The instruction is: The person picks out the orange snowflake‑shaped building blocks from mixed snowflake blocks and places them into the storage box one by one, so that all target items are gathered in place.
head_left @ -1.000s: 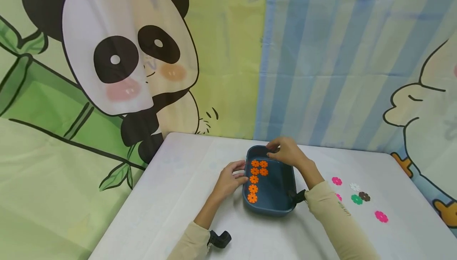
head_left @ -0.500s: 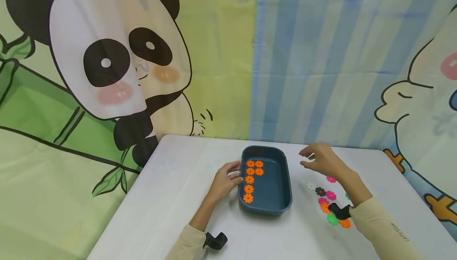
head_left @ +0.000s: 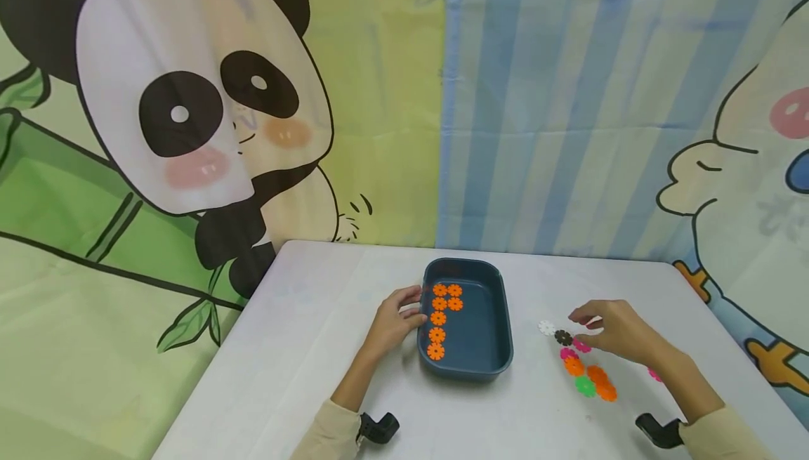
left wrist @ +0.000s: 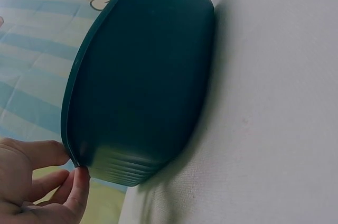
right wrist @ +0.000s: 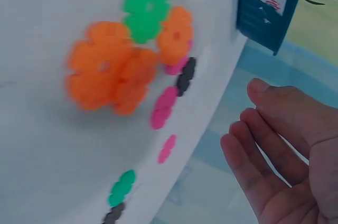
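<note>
My left hand (head_left: 388, 323) pinches the left rim of a dark blue rectangular tub (head_left: 483, 326) between thumb and fingers; the left wrist view shows the thumb (left wrist: 47, 154) against its edge. Inside the tub, several orange notched plastic discs (head_left: 437, 318) lie in a column along the left side, with a short second column at the far end. To the right, my right hand (head_left: 616, 331) hovers beside loose discs, nearest a pink disc (head_left: 582, 345). Its fingers are loosely bent and apart from the thumb, with nothing between them in the right wrist view.
Right of the tub lie a white disc (head_left: 546, 328), a dark brown disc (head_left: 564, 337), a green disc (head_left: 585, 386) and overlapping orange discs (head_left: 603, 384). A pink disc (head_left: 654, 374) is partly behind the right forearm. A printed cloth (head_left: 379, 95) hangs behind the white table (head_left: 341, 270).
My right hand has moved from above the tub's far end out to the right, then down to the loose discs. My left hand stays at the tub's rim. The head view has shifted slightly.
</note>
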Demonstrator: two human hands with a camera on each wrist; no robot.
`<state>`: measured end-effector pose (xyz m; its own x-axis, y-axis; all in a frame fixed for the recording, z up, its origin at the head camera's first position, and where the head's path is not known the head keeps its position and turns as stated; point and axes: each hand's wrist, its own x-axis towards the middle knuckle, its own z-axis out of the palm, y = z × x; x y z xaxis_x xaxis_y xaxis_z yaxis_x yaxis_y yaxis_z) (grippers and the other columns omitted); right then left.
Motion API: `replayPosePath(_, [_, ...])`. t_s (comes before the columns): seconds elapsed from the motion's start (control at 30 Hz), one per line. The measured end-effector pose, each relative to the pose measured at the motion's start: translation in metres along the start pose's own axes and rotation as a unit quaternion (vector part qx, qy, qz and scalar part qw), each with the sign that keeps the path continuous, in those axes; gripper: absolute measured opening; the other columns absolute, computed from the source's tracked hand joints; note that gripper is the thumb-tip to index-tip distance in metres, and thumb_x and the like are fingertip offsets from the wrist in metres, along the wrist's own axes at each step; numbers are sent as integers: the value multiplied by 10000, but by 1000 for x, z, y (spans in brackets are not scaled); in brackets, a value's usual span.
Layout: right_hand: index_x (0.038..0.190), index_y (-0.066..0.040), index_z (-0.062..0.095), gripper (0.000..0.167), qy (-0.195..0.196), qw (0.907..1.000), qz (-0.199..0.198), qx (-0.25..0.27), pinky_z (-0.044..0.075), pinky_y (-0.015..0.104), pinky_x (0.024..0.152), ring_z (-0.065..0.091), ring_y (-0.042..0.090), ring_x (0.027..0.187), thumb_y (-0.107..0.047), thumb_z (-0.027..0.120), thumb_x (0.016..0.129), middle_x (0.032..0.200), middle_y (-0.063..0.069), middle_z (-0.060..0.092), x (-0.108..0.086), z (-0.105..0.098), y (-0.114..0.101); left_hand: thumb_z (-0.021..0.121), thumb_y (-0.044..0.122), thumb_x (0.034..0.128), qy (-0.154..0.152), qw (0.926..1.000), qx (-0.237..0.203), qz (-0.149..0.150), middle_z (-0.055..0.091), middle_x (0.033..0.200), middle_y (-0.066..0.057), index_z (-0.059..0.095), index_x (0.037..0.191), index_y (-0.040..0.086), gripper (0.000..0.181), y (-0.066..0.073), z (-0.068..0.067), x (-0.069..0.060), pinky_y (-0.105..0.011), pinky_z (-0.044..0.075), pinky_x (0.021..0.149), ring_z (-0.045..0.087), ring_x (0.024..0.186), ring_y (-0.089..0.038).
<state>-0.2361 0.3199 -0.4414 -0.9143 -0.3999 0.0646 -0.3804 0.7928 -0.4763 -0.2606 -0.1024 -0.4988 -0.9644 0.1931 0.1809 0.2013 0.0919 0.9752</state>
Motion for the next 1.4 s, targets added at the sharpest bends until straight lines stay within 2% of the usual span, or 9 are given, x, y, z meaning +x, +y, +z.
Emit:
replayPosePath(0.13, [1043, -62, 733, 336, -270, 9991, 265, 183, 613, 330, 723, 669, 259, 895, -161, 850, 744, 986, 49, 705, -15, 7, 12, 713, -89, 822, -64, 9998, -151, 94, 489, 1385, -231, 487, 1374, -44, 598, -2, -1, -1, -392, 506, 989, 500, 1250, -364])
replayPosePath(0.23, [1019, -113, 748, 326, -378, 9980, 484, 171, 609, 280, 706, 657, 197, 870, -212, 860, 730, 966, -7, 704, -25, 12, 21, 712, -84, 824, -70, 9998, -136, 121, 488, 1386, -231, 484, 1377, -46, 600, -2, 0, -1, -407, 500, 995, 495, 1253, -373])
replayPosePath(0.53, [954, -179, 772, 304, -604, 9944, 800, 335, 601, 244, 698, 647, 135, 837, -270, 886, 687, 917, -67, 697, -44, 25, 41, 709, -96, 818, -10, 10000, -47, 43, 514, 1365, -197, 496, 1371, -34, 596, 0, 0, -1, -310, 526, 954, 520, 1233, -344])
replayPosePath(0.73, [948, -180, 766, 309, -573, 9956, 718, 209, 591, 219, 698, 645, 112, 813, -291, 885, 685, 905, -81, 697, -46, 27, 42, 710, -99, 817, -3, 9999, -51, 88, 515, 1361, -202, 494, 1370, -43, 597, 0, 0, -1, -326, 527, 956, 525, 1226, -344])
replayPosePath(1.0, [968, -171, 754, 317, -517, 9960, 718, 132, 566, 163, 691, 630, 82, 798, -255, 880, 690, 907, -97, 685, -47, 31, 38, 704, -103, 820, 24, 10000, -95, 10, 515, 1362, -208, 488, 1375, -42, 598, 1, 0, -2, -273, 531, 937, 531, 1223, -346])
replayPosePath(1.27, [966, -167, 735, 308, -535, 9979, 346, 135, 571, 192, 705, 588, 55, 779, -237, 870, 698, 909, -114, 667, -46, 32, 42, 710, -95, 823, 15, 9999, -117, 22, 508, 1367, -216, 489, 1375, -38, 598, -1, 0, -3, -315, 528, 952, 524, 1229, -358])
replayPosePath(1.4, [963, -160, 728, 311, -534, 9975, 398, 232, 567, 194, 699, 570, 72, 777, -200, 865, 687, 910, -100, 658, -45, 33, 44, 716, -93, 818, 8, 9999, -96, 43, 514, 1363, -208, 500, 1367, -34, 594, -2, 0, -1, -315, 528, 952, 524, 1229, -353])
